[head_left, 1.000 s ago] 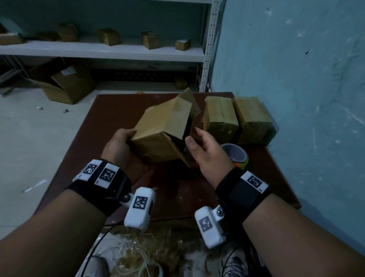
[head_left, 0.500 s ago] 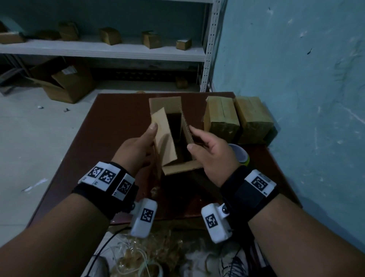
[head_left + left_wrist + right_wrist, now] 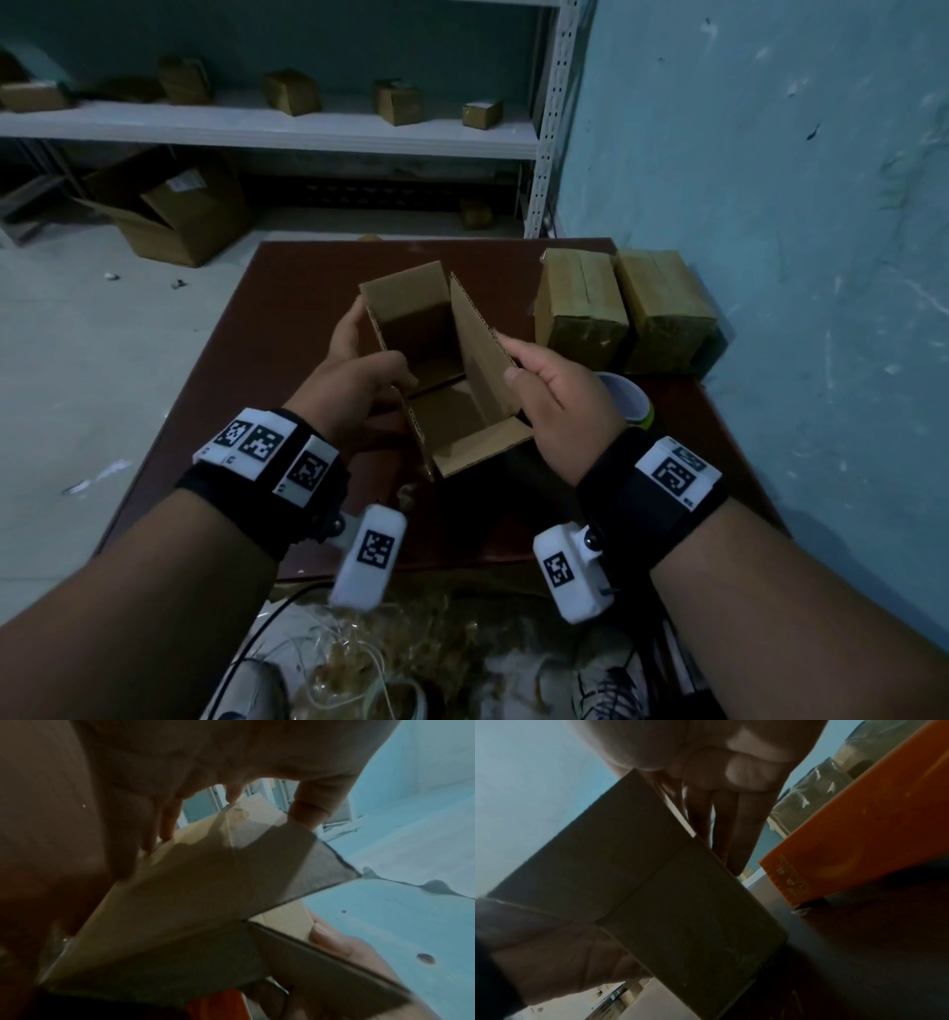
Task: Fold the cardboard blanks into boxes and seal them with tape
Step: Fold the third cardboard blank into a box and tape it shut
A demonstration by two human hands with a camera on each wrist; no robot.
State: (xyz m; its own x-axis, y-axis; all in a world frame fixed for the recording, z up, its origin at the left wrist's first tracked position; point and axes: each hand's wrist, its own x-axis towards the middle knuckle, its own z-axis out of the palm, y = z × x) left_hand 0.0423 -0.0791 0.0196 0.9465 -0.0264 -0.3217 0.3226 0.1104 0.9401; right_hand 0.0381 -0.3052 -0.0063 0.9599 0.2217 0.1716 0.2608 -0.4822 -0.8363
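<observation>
Open cardboard box (image 3: 436,370) sits mid-table on the brown table (image 3: 246,360), open top facing up, all four top flaps raised. Inside it, the bottom flaps meet at a seam running roughly 9 to 3 o'clock.

Left hand (image 3: 354,380) is at 9 o'clock of the box, wrapped around the left wall: thumb over the top edge near the inner side, fingers reaching along the outside toward the far-left corner. The left wrist view shows the fingers (image 3: 164,821) curled against the cardboard box (image 3: 205,882) from above, thumb pressed on a flap edge. Gripping, not flat.

Right hand (image 3: 560,401) is at 3 o'clock of the box, pinching the tall right flap: thumb on the inner face, fingers behind it. The right wrist view shows straightish fingers (image 3: 731,833) lying along the outer face of the flap, with the cardboard box (image 3: 654,902) between them and the thumb.

Tape roll (image 3: 629,406) lies on the table at 3 o'clock of the box, just behind the right hand, partly hidden; orange side shows in the right wrist view (image 3: 859,821).

Two sealed boxes (image 3: 580,303) stand side by side at 1–2 o'clock of the open box, near the blue wall (image 3: 770,205), touching each other.

Shelf (image 3: 257,128) at 12 o'clock beyond the table carries several small boxes. Large open carton (image 3: 174,216) is on the floor at 10 o'clock.
</observation>
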